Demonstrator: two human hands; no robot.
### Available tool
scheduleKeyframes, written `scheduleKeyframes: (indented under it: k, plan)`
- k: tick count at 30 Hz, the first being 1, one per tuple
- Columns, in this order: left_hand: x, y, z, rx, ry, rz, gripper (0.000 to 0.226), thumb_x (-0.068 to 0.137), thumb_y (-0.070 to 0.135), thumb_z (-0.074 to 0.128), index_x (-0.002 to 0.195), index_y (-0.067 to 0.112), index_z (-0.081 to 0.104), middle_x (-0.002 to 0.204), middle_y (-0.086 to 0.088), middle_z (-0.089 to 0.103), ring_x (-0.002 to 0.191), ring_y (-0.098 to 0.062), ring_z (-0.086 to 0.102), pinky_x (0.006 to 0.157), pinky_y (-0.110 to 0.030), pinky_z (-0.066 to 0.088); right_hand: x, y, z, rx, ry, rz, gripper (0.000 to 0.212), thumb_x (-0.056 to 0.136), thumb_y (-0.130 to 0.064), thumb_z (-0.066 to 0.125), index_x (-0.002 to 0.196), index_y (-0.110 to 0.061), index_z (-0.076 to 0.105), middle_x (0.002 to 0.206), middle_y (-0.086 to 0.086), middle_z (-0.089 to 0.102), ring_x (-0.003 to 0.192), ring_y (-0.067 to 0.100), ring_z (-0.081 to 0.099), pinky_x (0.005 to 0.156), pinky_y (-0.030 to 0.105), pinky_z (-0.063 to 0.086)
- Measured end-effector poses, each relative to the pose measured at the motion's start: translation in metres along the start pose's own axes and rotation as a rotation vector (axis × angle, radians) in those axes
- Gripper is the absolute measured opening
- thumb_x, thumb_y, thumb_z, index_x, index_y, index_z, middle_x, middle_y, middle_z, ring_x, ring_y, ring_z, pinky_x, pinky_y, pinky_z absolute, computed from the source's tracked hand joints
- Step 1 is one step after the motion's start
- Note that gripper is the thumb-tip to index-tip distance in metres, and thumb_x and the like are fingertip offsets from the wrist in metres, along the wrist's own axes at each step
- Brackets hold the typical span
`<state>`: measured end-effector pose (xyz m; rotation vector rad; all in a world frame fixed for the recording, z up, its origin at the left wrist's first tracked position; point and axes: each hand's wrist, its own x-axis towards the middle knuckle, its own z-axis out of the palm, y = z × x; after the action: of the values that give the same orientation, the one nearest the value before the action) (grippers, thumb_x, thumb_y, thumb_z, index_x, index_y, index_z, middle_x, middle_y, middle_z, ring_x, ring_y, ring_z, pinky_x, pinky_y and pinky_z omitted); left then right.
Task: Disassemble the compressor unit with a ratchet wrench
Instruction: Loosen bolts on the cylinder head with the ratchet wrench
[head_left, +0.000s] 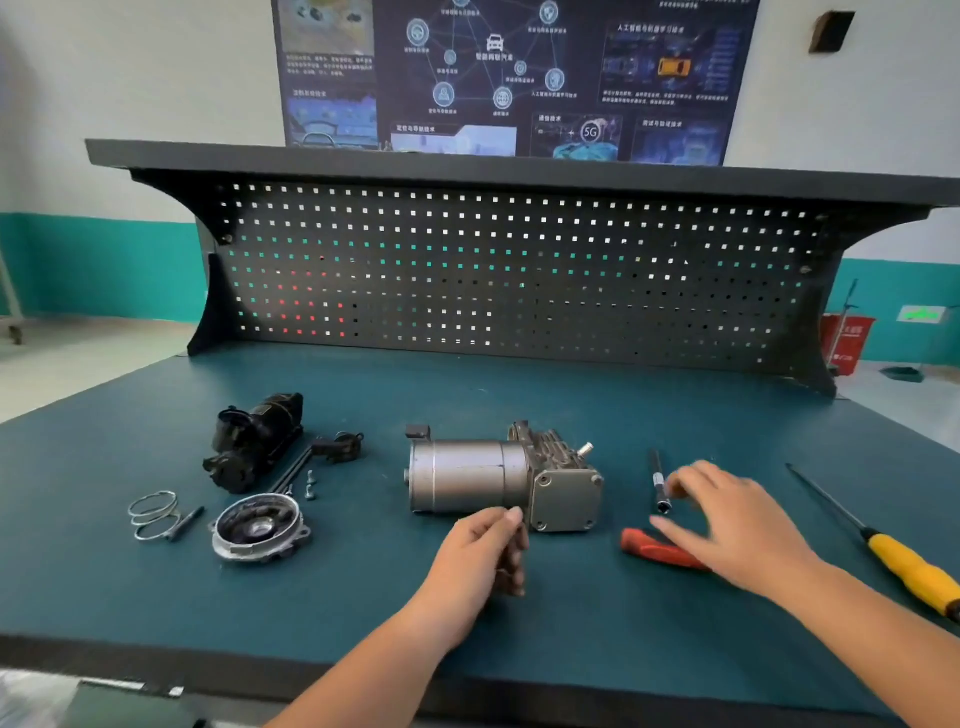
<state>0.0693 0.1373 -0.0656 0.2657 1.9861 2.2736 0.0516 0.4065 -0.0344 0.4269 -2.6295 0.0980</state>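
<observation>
**Bench during teardown, read from the left.** Lower left of the frame: wire spring rings (153, 514), a round end cap (260, 527) lying open side up, and above it a black motor body (254, 441) with long bolts (296, 470) just beside it. All of these lie well apart from the main work.

Centre: the compressor unit (498, 483) lies on its side on the green surface (363, 597). The left hand (483, 556) is at its near edge, fingers curled and thumb tip against the can. Whether that curl holds anything cannot be told.

Right of centre: a slim extension bar (658, 483), then the right hand (727, 519), blurred, fingers spread and gripping nothing. It is over a red-handled tool (660, 553), probably the ratchet wrench, whose head is hidden. Far right: a yellow-handled screwdriver (904, 566).

**Step in hand (judged):** fetching the driving tool. To do it well, seat the bar fully on the ratchet. Steady the can with the left hand so the round body cannot roll, then set the socket square on a corner bolt.

**Orientation:** the long axis runs left–right across the frame. The smooth cylindrical can is to the left; the finned head and square four-bolt plate (566, 499) are to the right. A small nipple (585, 449) points to the upper right.
</observation>
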Motion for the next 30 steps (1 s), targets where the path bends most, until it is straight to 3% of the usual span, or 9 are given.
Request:
scheduleKeyframes:
  k: [2,4,7,9,16,19,21,25,30]
  plan:
    - [-0.012,0.004,-0.019,0.108,-0.046,0.023,0.037,0.099,0.024,0.041,0.064,0.015,0.049,0.051,0.006,0.041,0.043,-0.012,0.047,0.043,-0.021,0.039,0.012,-0.05,0.001,0.416,-0.016,-0.017,0.017,0.089,-0.037,0.059,0.103,-0.042,0.053,0.094,-0.019,0.05,0.078,0.001,0.052,0.074,0.019,0.038]
    - [-0.021,0.01,-0.037,0.211,-0.089,0.064,0.035,0.1,0.025,0.039,0.067,0.015,0.046,0.052,0.008,0.04,0.045,-0.013,0.047,0.044,-0.022,0.036,0.025,-0.103,0.0,0.719,-0.166,-0.115,0.035,0.091,-0.021,0.06,0.113,-0.047,0.051,0.098,-0.017,0.055,0.083,-0.001,0.053,0.076,0.011,0.04]
    - [-0.031,0.017,-0.067,0.293,-0.06,0.149,0.027,0.1,0.015,0.038,0.075,0.011,0.047,0.057,0.005,0.045,0.047,-0.015,0.049,0.045,-0.024,0.035,0.043,-0.162,0.011,0.86,-0.232,-0.24,0.025,0.089,-0.01,0.06,0.11,-0.023,0.067,0.092,-0.02,0.062,0.089,-0.008,0.057,0.081,0.009,0.043]
    - [-0.034,0.02,-0.089,0.319,-0.024,0.169,0.026,0.1,0.011,0.038,0.076,0.008,0.048,0.059,0.002,0.047,0.048,-0.015,0.05,0.045,-0.023,0.036,0.055,-0.189,0.021,0.961,-0.211,-0.221,0.017,0.088,-0.006,0.061,0.101,-0.013,0.069,0.085,-0.021,0.062,0.081,-0.012,0.057,0.076,0.007,0.042]
    - [-0.037,0.025,-0.156,0.387,0.178,0.148,0.028,0.099,0.015,0.043,0.072,0.009,0.052,0.052,0.004,0.048,0.046,-0.015,0.051,0.042,-0.023,0.035,0.096,-0.25,0.038,1.097,-0.33,-0.2,0.018,0.086,-0.013,0.066,0.081,-0.028,0.06,0.079,-0.013,0.062,0.073,-0.002,0.055,0.074,0.013,0.044]
    - [-0.04,0.016,-0.169,0.437,0.463,0.212,0.018,0.095,0.02,0.053,0.079,0.012,0.058,0.055,0.003,0.056,0.045,-0.012,0.051,0.048,-0.025,0.042,0.123,-0.264,0.049,0.997,-0.287,-0.112,0.009,0.086,-0.017,0.067,0.082,-0.023,0.061,0.081,-0.009,0.063,0.074,0.004,0.056,0.071,0.018,0.045]
    - [-0.043,0.011,-0.172,0.443,0.555,0.294,0.013,0.093,0.019,0.057,0.081,0.014,0.059,0.055,0.006,0.058,0.044,-0.009,0.047,0.05,-0.024,0.041,0.144,-0.271,0.059,0.741,-0.23,-0.055,0.002,0.087,-0.018,0.064,0.089,-0.017,0.063,0.088,-0.003,0.065,0.079,0.011,0.058,0.07,0.023,0.044]
    - [-0.052,0.007,-0.169,0.568,0.494,0.418,0.013,0.082,0.03,0.053,0.073,0.022,0.059,0.063,-0.002,0.058,0.055,-0.013,0.048,0.059,-0.027,0.038,0.169,-0.296,0.083,0.275,-0.309,-0.065,0.012,0.09,-0.002,0.053,0.099,-0.003,0.062,0.1,0.015,0.063,0.087,0.031,0.06,0.069,0.033,0.048]
    - [-0.054,0.009,-0.169,0.682,0.46,0.414,0.017,0.085,0.021,0.057,0.069,0.027,0.059,0.069,-0.003,0.06,0.061,-0.012,0.052,0.055,-0.015,0.036,0.181,-0.316,0.104,0.196,-0.356,-0.042,0.022,0.085,0.009,0.048,0.068,-0.006,0.046,0.066,0.008,0.045,0.072,0.03,0.048,0.061,0.032,0.037]
